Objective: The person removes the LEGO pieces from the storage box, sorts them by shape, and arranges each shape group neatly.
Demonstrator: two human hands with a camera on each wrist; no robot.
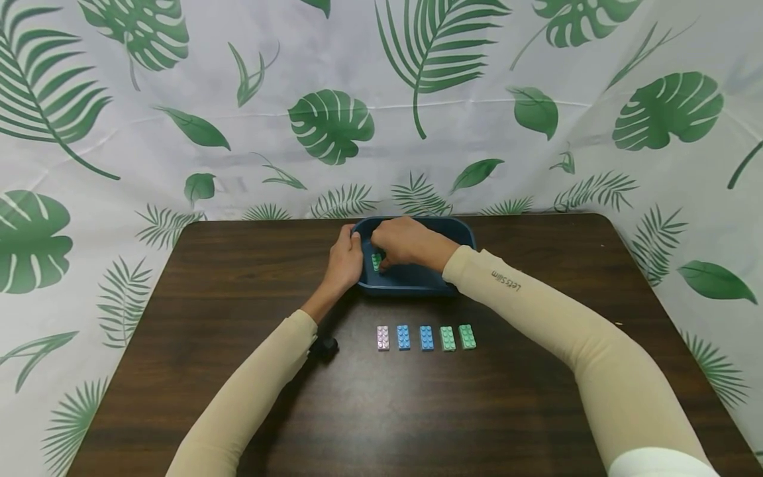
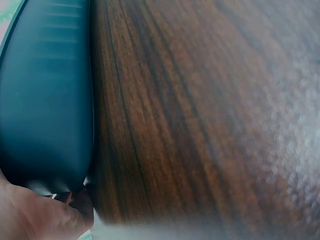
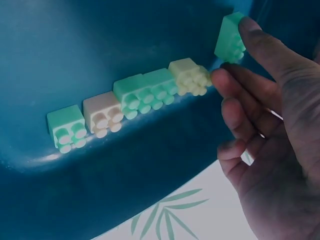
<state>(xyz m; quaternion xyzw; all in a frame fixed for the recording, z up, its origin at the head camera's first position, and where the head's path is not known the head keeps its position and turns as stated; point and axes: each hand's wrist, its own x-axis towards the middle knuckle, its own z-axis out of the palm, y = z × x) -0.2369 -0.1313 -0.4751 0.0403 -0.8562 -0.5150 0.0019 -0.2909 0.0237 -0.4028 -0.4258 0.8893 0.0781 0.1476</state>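
A dark blue plastic bin (image 1: 411,289) sits at the far edge of the table. My left hand (image 1: 346,257) grips its left end, thumb over the rim; the left wrist view shows fingers by the bin's outer wall (image 2: 45,110). My right hand (image 1: 405,240) reaches inside, where thumb and fingers pinch a green toy brick (image 3: 230,40). That brick (image 1: 376,262) shows left of the fingers in the head view. Beside the hand, a pink brick (image 3: 102,107), a yellow brick (image 3: 186,72) and green bricks (image 3: 67,122) line the bin's side; the right hand hides them in the head view.
In front of the bin, a row of bricks lies on the dark wooden table (image 1: 381,411): a pink one (image 1: 383,338), two blue ones (image 1: 403,337) and two green ones (image 1: 448,338). A small black item (image 1: 326,348) shows by the left sleeve. A leaf-print curtain (image 1: 250,159) hangs behind.
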